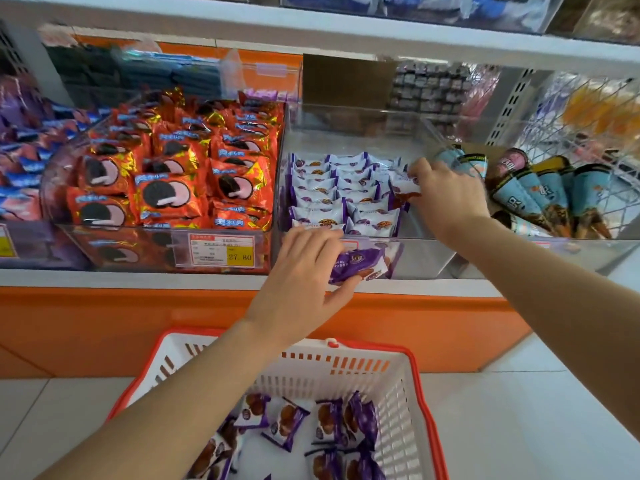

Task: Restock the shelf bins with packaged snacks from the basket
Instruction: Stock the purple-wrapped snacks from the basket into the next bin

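A white basket with a red rim (377,362) stands on the floor below the shelf and holds several purple-and-white snack packs (287,422). My left hand (304,271) grips a small bunch of these packs (360,263) in front of the clear middle bin (426,252). Inside that bin my right hand (440,194) pinches one more pack (403,188) at the right end of the standing rows of packs (332,194). The bin's right part is bare.
To the left is a clear bin of orange cookie packs (173,174) with a yellow price tag (239,256). A wire bin of cone snacks (540,192) is on the right. An orange shelf front (104,323) runs below; another shelf hangs overhead.
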